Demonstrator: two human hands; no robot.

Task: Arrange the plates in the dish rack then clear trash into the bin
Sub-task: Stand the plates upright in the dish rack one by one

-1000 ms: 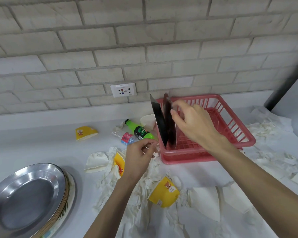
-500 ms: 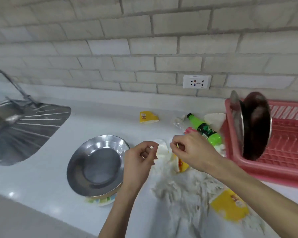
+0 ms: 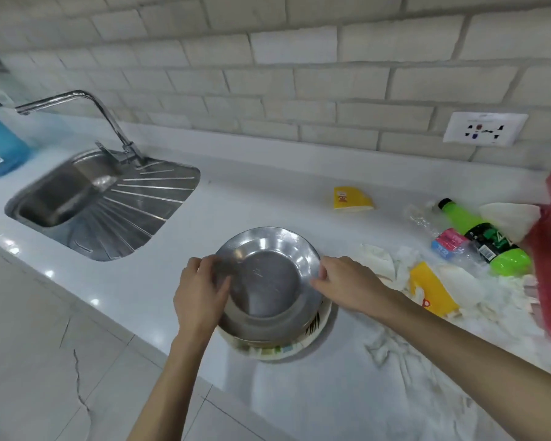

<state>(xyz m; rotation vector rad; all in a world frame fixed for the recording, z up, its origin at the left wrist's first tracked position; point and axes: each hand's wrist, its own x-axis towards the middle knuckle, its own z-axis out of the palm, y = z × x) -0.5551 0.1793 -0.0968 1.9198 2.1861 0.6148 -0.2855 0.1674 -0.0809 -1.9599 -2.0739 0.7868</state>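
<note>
Steel plate (image 3: 268, 278), slick-rimmed, grasped by left grip (image 3: 201, 294) and right grip (image 3: 344, 284), may slip off the desk's (image 3: 178, 224) front edge.

Reaches over the front edge of the counter (image 3: 268, 202) with both bare forearms. Grips the left rim of the steel plate (image 3: 268, 275) with the left hand (image 3: 201, 291), thumb on top; pinches the right rim with the right hand (image 3: 344, 284), fingers curled.
</note>
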